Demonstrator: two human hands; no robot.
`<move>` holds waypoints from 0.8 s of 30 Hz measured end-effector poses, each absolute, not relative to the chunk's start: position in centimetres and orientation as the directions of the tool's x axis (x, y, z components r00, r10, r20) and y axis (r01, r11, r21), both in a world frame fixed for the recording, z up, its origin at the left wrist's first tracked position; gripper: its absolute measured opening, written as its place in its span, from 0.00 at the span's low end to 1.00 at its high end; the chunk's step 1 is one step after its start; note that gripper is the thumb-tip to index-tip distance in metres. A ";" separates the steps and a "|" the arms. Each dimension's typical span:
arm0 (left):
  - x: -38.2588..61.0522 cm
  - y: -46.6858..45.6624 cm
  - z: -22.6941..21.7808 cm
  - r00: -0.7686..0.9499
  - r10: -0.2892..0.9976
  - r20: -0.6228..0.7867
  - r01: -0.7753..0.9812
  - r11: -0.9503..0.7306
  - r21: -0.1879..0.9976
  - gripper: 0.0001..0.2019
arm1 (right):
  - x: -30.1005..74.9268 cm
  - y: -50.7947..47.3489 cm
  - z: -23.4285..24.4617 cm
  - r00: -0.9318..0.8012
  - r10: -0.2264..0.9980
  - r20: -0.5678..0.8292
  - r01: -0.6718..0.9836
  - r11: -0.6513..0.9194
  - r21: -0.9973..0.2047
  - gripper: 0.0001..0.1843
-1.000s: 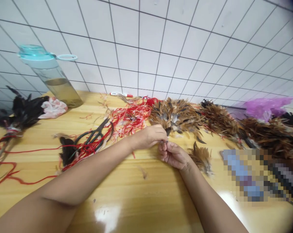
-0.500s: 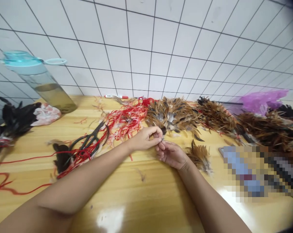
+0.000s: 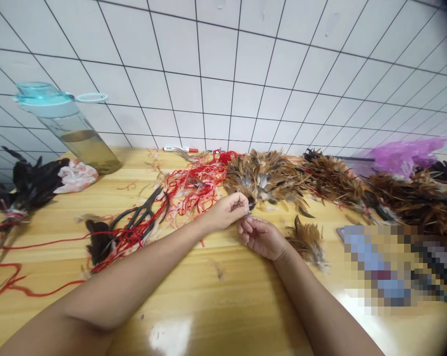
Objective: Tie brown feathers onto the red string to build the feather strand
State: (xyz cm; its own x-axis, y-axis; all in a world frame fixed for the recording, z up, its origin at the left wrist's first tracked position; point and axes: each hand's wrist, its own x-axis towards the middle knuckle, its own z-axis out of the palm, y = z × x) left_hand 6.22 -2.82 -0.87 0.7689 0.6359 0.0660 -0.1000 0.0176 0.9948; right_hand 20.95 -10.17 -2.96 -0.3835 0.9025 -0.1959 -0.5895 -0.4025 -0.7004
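My left hand [image 3: 229,212] is closed in a pinch, with a small dark feather [image 3: 250,201] showing past its fingertips. Just below and to the right, my right hand [image 3: 263,238] has its fingers curled, palm up. Its fingertips meet the left ones at the feather's pale base, which is partly hidden. A fan of brown feathers [image 3: 268,173] lies just beyond both hands. Close to my right wrist is a small bunch of brown feathers [image 3: 308,240]. A tangle of red string [image 3: 194,180] spreads to the left of the fan.
Black scissors [image 3: 140,215] lie among red string at left, near a black feather clump [image 3: 98,242]. A water bottle [image 3: 86,141] stands by a crumpled tissue [image 3: 77,176] and a black feather duster [image 3: 34,183]. More brown feathers [image 3: 416,198] and a purple bag [image 3: 409,155] lie at right.
The view has shifted slightly, so the things on the table appear a little farther right and lower. Both hands stay together at the small feather, with hardly any movement.
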 end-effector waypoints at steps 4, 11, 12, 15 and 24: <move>6.3 -2.9 -1.1 0.726 0.679 0.109 -0.032 -0.126 0.992 0.10 | 20.8 -10.1 -3.1 -0.344 0.909 -0.235 -0.607 -0.407 -0.683 0.14; 6.4 -3.3 -0.6 0.683 0.710 0.172 0.101 -0.325 0.940 0.04 | 20.7 -10.0 -3.0 -0.319 0.893 -0.317 -0.600 -0.449 -0.662 0.15; 6.4 -3.3 -0.6 0.683 0.711 0.168 0.104 -0.323 0.941 0.04 | 20.6 -10.0 -2.9 -0.314 0.893 -0.322 -0.597 -0.450 -0.664 0.16; 6.3 -3.1 -0.5 0.689 0.709 0.148 0.112 -0.306 0.945 0.03 | 20.5 -10.0 -2.8 -0.303 0.891 -0.338 -0.588 -0.454 -0.669 0.16; 6.1 -3.0 -0.4 0.697 0.689 0.196 0.158 -0.415 0.896 0.03 | 20.3 -9.9 -2.5 -0.294 0.885 -0.360 -0.538 -0.465 -0.703 0.18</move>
State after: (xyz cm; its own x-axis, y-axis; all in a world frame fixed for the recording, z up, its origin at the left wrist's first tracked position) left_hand 6.06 -3.00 -0.36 0.6974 0.6893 0.1962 0.1582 -0.4151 0.8959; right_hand 20.30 -9.87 -2.49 -0.2937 0.8855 -0.3601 -0.5380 -0.4645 -0.7033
